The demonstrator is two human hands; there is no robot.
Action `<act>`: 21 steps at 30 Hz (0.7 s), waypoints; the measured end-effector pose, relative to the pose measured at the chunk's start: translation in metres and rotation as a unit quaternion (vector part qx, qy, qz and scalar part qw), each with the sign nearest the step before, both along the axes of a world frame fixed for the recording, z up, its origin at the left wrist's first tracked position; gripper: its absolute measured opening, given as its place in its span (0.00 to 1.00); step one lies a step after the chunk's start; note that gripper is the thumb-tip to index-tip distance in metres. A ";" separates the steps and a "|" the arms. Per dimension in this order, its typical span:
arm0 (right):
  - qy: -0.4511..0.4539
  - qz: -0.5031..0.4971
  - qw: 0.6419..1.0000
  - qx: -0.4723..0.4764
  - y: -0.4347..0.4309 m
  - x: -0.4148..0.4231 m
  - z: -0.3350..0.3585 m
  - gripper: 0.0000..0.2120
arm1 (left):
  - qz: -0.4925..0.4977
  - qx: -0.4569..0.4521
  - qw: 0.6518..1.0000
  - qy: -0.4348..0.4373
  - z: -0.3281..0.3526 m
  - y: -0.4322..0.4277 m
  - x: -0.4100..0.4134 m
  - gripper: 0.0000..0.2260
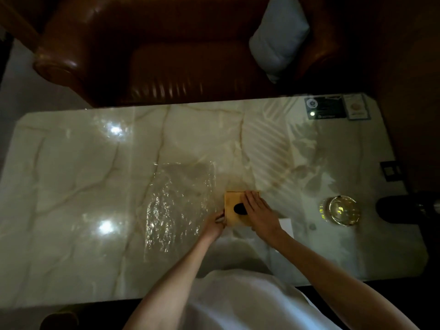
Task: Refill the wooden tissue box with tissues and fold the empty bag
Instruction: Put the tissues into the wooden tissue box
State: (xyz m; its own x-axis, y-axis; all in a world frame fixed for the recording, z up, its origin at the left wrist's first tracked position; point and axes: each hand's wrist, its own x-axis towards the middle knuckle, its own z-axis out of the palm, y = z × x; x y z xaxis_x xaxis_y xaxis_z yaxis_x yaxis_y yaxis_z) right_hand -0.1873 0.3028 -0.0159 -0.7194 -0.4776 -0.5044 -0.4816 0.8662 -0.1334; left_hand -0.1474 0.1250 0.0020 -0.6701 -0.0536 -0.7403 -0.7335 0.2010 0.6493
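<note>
Both hands are on the wooden tissue box [234, 210], which sits on the marble bench [83, 175] directly in front of the person. The right hand [258, 210] lies flat and spread across the top of the box, fingers reaching past the dark oval slot [240, 208]. The left hand [214, 223] is pinched narrow against the near left corner of the box, thumb and fingers closed on its edge or on something thin there; I cannot tell which.

The step looks like seating or closing the box. To do it well, the right hand should keep even downward pressure so the box does not skate on the glossy stone, while the left hand squares the edge rather than prying at one corner. A slow push keeps any tissues inside from bunching under the slot.

Just to the left of the left hand, the clear empty bag [178, 201] lies flat and crinkled, apart from the box and not yet folded.

A pale sheet [287, 226] shows beside the right wrist, half covered by the arm, so its nature is unclear. No tissue shows through the slot, which reads only as black, so I cannot say whether the box is filled. Well beyond the right hand stands a glass ashtray [340, 210]. The light is dim, and glare washes out the bag's outline.
</note>
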 end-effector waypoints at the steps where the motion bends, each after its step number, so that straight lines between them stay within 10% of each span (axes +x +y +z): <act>1: -0.010 0.001 1.000 0.000 0.000 -0.002 0.002 0.49 | 0.007 0.008 1.000 0.001 0.000 0.000 0.000 0.14; 11: -0.279 -0.066 0.953 -0.096 0.014 -0.079 0.060 0.31 | 0.033 0.014 0.999 -0.019 0.009 0.001 0.005 0.20; 21: -0.160 -0.301 0.909 -0.239 0.012 -0.085 0.056 0.17 | 0.108 -0.020 0.993 -0.032 0.013 0.023 0.011 0.15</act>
